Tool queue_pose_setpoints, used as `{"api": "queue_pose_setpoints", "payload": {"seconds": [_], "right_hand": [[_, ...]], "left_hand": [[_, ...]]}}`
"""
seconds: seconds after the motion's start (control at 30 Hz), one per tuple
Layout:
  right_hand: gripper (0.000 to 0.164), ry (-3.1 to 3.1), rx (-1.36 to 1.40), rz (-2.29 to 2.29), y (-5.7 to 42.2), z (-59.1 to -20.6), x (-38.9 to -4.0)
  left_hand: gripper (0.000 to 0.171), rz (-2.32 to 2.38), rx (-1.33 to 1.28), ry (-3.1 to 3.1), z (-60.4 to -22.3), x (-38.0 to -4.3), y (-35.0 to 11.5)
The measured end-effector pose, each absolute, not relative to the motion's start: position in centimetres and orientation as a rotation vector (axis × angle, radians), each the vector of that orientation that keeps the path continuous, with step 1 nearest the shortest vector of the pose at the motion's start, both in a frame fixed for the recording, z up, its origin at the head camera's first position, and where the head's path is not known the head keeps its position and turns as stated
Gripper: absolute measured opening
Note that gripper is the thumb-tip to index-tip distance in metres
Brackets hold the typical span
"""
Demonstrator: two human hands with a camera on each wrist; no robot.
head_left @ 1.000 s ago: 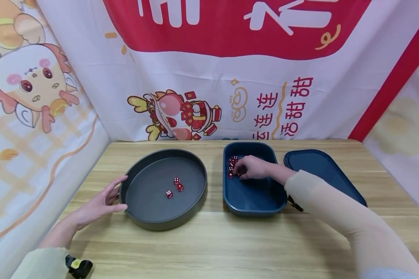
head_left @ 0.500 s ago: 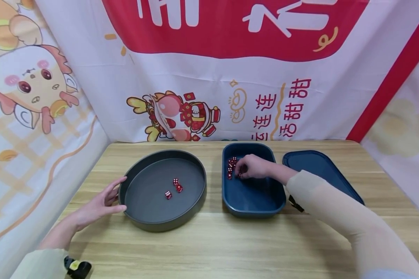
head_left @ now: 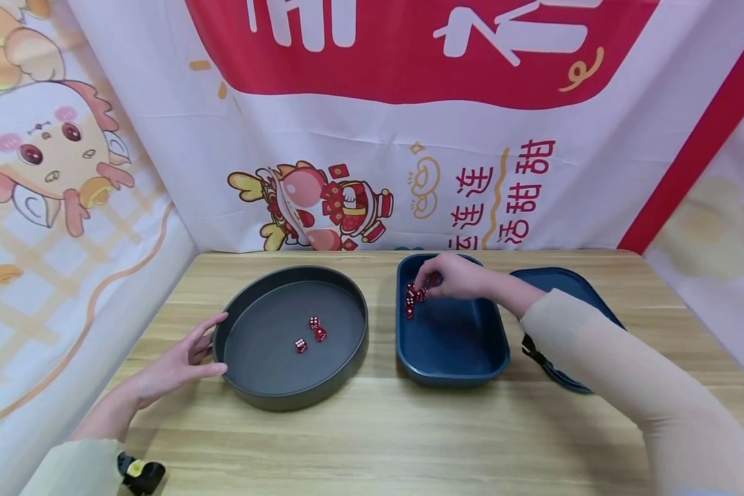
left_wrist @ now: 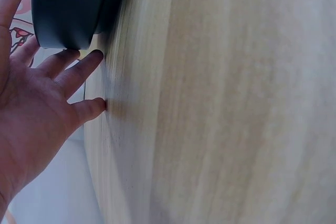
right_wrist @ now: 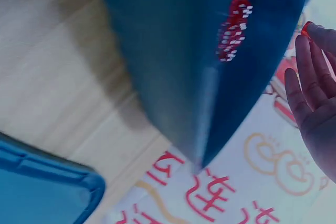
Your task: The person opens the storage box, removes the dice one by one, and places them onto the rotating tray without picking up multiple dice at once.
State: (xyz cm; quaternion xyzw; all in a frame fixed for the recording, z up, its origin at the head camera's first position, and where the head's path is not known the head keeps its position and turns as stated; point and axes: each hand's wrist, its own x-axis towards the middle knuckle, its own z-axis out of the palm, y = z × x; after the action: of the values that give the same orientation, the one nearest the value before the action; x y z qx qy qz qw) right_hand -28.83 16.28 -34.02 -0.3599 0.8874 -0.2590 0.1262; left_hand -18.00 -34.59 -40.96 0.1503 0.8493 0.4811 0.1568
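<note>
Beside the round dark grey pan [head_left: 266, 351], my left hand [head_left: 173, 365] spreads its fingers, with thumb and fingertips at the near-left rim. In the left wrist view, its fingers [left_wrist: 79, 74] reach to the pan's wall. Three red dice [head_left: 300, 346] lie inside that pan. My right hand [head_left: 459, 275] is over the far part of the blue rectangular container [head_left: 452, 351]. The right wrist view shows it pinching a red die [right_wrist: 306, 29] between thumb and fingertips. Several more red dice [right_wrist: 233, 24] are bunched along the container's left side.
A blue lid [head_left: 558, 279] lies on the wooden table [head_left: 372, 441] right of the container, partly hidden by my right forearm. Printed cloth [head_left: 322, 131] hangs behind the table and along its sides.
My right hand has risen and moved towards the far end of the container, with a die in its fingers. My left hand and the dice in the pan keep their places.
</note>
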Motion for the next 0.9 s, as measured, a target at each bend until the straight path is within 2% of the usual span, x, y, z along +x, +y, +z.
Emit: {"api": "queue_pose_setpoints", "payload": {"seconds": [0.57,0.9], "right_hand": [[0.011,2.462,-1.244,-0.767,8.9,-31.4,-27.8],[0.012,2.421,-1.278,-0.722,4.5,-31.5,-28.0]], "left_hand": [[0.086,1.382,0.428,2.427,-41.0,-17.9,-34.5],[0.087,1.365,0.412,2.438,-41.0,-18.0,-34.6]]}}
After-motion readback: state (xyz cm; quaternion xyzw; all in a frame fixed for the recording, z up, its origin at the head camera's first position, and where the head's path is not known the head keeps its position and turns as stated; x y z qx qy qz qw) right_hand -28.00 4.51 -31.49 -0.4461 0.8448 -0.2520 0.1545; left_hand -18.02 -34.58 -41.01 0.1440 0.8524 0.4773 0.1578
